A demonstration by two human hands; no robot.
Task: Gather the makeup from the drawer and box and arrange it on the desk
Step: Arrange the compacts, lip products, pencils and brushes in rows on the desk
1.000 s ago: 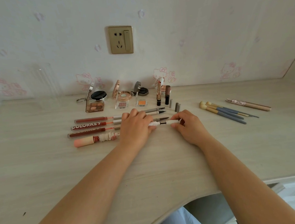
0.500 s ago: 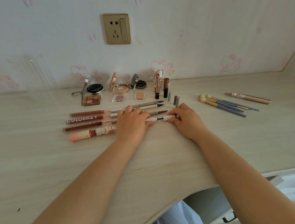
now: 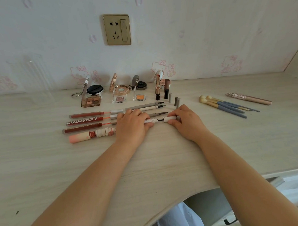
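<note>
Just in front of the gray pencil (image 3: 157, 114) on the counter (image 3: 164, 163), the left hand (image 3: 131, 125) is gripping the white liner pen (image 3: 151, 120) while right hand (image 3: 186, 121) fingers are pinching its cap (image 3: 169, 118), best drawn straight along the barrel.

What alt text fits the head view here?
Two bare hands on a pale wooden desk pull a white liner pen from its white cap: left hand on the barrel, right hand on the cap.
</note>
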